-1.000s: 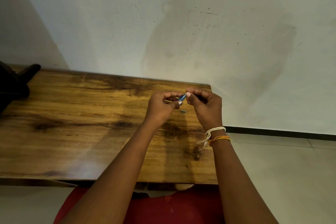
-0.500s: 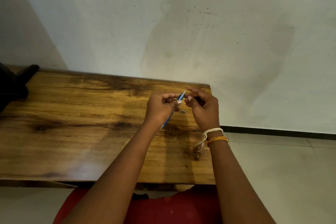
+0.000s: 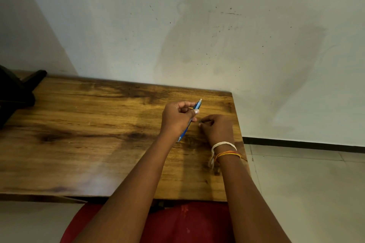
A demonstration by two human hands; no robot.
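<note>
The left grip [image 3: 177, 117] is clutching a slim blue plastic pen [image 3: 197, 105]. The right grip [image 3: 216, 129] is curling onto the brown wooden counter [image 3: 98, 124], and I cannot tell whether it is pinching anything. The pen work is likely staying unfinished.

Your left hand [image 3: 175, 118] covers the mid part of the pen [image 3: 197, 104], so only its top end & lower tip show. Your right hand [image 3: 216, 129] curls over the table [image 3: 79, 134]; can't tell if it's pinching anything, too small. The black object [image 3: 15, 92] at left is cut off by the pic's edge.
</note>
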